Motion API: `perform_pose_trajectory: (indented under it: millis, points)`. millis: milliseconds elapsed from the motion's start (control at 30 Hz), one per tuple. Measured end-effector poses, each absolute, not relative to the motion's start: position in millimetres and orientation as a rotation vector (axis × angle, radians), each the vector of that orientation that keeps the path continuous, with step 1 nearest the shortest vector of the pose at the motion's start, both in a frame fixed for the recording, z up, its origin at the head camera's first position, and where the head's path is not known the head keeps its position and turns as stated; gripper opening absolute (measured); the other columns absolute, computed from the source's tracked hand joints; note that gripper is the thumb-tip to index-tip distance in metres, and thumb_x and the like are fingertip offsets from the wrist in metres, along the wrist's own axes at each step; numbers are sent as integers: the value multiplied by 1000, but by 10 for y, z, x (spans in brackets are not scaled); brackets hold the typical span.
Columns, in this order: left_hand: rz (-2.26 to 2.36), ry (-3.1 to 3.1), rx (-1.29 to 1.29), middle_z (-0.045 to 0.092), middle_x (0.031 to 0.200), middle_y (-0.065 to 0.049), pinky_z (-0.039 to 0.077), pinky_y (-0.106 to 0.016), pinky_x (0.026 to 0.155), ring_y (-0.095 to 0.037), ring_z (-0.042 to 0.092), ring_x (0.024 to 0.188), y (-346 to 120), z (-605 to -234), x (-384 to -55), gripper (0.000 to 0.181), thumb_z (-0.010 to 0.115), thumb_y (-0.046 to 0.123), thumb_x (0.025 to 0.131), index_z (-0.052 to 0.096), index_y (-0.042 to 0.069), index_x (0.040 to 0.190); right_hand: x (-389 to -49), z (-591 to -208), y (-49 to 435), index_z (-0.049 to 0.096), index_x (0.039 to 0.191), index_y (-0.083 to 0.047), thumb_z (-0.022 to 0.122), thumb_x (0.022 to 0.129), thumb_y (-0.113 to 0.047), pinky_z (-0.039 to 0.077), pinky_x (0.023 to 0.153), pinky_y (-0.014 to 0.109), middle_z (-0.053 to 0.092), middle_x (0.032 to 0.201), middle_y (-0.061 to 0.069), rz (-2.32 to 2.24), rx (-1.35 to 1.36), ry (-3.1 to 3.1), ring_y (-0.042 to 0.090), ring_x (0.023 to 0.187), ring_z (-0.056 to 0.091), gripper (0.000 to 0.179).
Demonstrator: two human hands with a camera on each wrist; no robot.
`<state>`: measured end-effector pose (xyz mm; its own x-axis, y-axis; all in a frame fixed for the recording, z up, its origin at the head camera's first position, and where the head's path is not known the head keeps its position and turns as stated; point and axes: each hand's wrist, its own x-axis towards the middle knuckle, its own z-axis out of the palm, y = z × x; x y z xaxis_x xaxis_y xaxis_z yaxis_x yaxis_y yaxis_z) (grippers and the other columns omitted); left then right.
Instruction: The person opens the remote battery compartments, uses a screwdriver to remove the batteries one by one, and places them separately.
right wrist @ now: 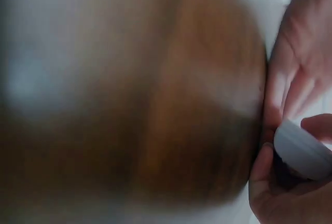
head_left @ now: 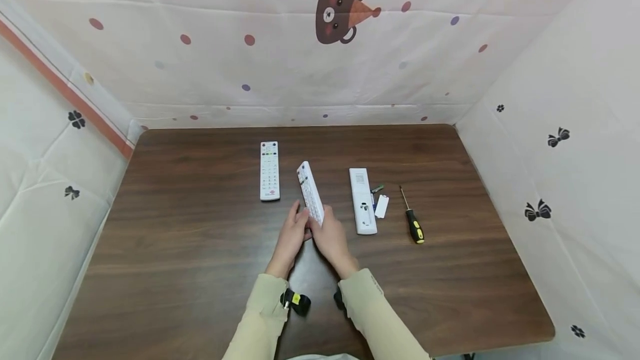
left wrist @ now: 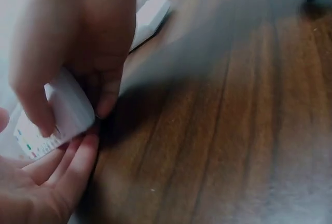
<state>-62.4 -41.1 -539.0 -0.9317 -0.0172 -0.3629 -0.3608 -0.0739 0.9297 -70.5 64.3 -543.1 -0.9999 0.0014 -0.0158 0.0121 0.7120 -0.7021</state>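
Between my two hands a white remote control (head_left: 310,193) is held tilted above the table, its button side up. My right hand (head_left: 331,233) grips its near end, with the thumb on the button face and fingers curled beneath, as the left wrist view shows. My left hand (head_left: 291,236) is at the remote's left side; in the left wrist view its fingers (left wrist: 75,169) lie fairly straight against the underside, the thumb apart. The right wrist view shows the rounded end of the remote (right wrist: 301,149) between the hands. Its back is hidden.
A second white remote (head_left: 270,171) lies face up at the left. To the right, another remote (head_left: 362,201) lies back up with its battery compartment open. Beside it are a small white cover (head_left: 382,206), a battery (head_left: 378,188) and a screwdriver (head_left: 414,225) with a black and yellow handle.
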Motion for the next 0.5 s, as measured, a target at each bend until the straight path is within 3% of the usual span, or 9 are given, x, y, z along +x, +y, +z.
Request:
perform_pose_trajectory:
  millis: [200,367,500]
  points:
    - [1843,2219,-369,36,138,-4,26,-42,102,-21,30,126,-386,-5380,-664,62,42,55,87,28,26,140,-579,-5438,581,37,132,-7,46,92,-22,46,77,42,57,109,12,-1027,-235,3011,27,95,55,43]
    - [1956,2150,-310,39,136,-2,27,-41,101,-19,34,123,-375,-5447,-685,59,41,56,87,32,29,138,-523,-5398,634,21,141,-11,53,87,-26,43,76,37,54,107,12,-840,-351,2987,25,94,49,65]
    - [2039,2059,-303,41,134,0,27,-40,101,-16,36,122,-375,-5495,-696,59,38,59,86,35,29,136,-522,-5377,715,19,143,-17,58,83,-28,41,77,35,51,113,10,-951,-376,2916,22,97,44,72]
